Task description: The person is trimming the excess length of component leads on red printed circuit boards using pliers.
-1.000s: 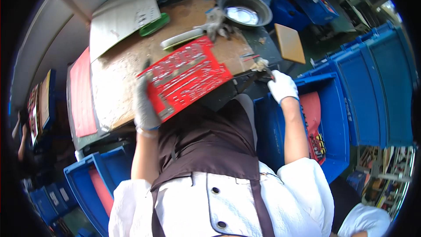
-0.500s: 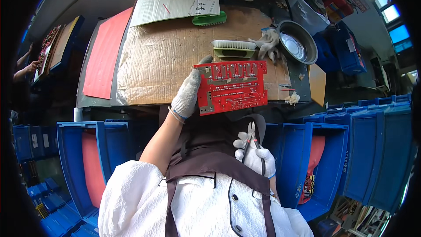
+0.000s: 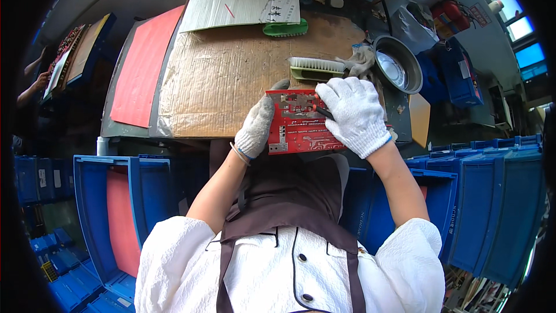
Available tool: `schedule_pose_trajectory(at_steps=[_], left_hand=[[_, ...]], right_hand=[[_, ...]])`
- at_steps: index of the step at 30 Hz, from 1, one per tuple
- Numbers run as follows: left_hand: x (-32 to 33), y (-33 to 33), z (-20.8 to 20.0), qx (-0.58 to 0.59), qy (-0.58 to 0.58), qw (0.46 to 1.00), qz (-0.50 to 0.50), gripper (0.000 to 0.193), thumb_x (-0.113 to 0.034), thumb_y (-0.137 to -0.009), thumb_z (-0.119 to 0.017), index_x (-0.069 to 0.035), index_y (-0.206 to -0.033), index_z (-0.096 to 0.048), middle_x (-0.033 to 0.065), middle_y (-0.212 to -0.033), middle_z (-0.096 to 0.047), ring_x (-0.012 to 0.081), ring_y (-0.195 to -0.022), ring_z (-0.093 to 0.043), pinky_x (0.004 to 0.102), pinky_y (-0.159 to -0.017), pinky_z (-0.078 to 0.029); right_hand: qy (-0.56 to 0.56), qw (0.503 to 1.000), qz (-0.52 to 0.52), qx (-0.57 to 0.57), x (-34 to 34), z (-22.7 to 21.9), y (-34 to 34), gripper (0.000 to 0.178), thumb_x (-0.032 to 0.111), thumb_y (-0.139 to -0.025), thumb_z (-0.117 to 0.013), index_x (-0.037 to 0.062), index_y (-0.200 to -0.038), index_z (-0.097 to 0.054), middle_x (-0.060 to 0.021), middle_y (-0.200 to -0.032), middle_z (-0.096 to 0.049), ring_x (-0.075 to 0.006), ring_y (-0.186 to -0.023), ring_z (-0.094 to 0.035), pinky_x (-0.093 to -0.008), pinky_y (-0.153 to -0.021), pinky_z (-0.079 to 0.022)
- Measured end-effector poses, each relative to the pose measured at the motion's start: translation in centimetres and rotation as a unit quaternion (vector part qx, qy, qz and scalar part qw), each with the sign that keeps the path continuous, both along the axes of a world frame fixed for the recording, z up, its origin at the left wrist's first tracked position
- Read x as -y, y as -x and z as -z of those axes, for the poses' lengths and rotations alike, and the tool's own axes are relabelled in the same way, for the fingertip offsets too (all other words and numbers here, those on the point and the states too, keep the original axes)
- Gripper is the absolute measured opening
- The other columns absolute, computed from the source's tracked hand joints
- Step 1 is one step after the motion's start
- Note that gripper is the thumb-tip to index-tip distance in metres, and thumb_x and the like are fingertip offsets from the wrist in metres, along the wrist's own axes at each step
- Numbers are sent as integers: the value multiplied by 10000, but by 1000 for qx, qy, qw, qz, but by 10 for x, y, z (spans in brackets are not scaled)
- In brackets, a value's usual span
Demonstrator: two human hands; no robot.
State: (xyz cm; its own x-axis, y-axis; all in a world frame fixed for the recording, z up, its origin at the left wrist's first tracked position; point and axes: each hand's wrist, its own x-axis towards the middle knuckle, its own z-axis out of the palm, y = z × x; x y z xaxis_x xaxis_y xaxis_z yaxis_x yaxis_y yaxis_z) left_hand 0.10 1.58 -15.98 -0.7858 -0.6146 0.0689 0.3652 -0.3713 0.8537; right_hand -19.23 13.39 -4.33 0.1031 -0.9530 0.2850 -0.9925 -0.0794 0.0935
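Observation:
A red circuit board (image 3: 301,134) with rows of solder joints is held up over the table's near edge. My left hand (image 3: 256,124), in a knitted glove, grips the board's left side, thumb along the edge. Above the board's right half is my right hand (image 3: 354,110), in a white glove, closed around small cutting pliers (image 3: 323,112). Only a dark handle and a bit of red show. The pliers' jaws are mostly hidden by the hand and reach toward the upper part of the board, and I cannot tell whether they touch it.
Cardboard (image 3: 214,87) covers the table. Beyond the board lie a white-bristled brush (image 3: 317,68), a green brush (image 3: 285,28), a crumpled glove (image 3: 362,61) and a metal bowl (image 3: 414,75). Blue bins (image 3: 136,197) stand on both sides. Another person's hand (image 3: 41,81) shows at far left.
My right hand has risen from near my lap to the board's right half, bringing the pliers along. The board stays in my left hand, slightly shifted right in view.

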Motion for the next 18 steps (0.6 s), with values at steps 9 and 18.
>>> schedule_pose_trajectory(at_steps=[9,18], left_hand=[[3,0,6,8,21,1000,5,887,-644,-1040,-493,3,-1617,-308,175,-1558,-483,236,-1414,-484,397,-1197,-381],[4,0,11,8,22,1000,-5,837,-618,-1060,-472,0,-1608,-337,171,-1559,-486,235,-1415,-484,390,-1197,-381]], right_hand=[[11,996,-22,-91,18,7,6,533,191,-718,-836,146,-1212,-642,-53,-1076,-640,-254,-1015,-629,-430,-884,-480],[91,991,-74,-70,17,24,15,501,186,-695,-838,160,-1163,-660,-15,-989,-641,-228,-897,-635,-394,-780,-482]])
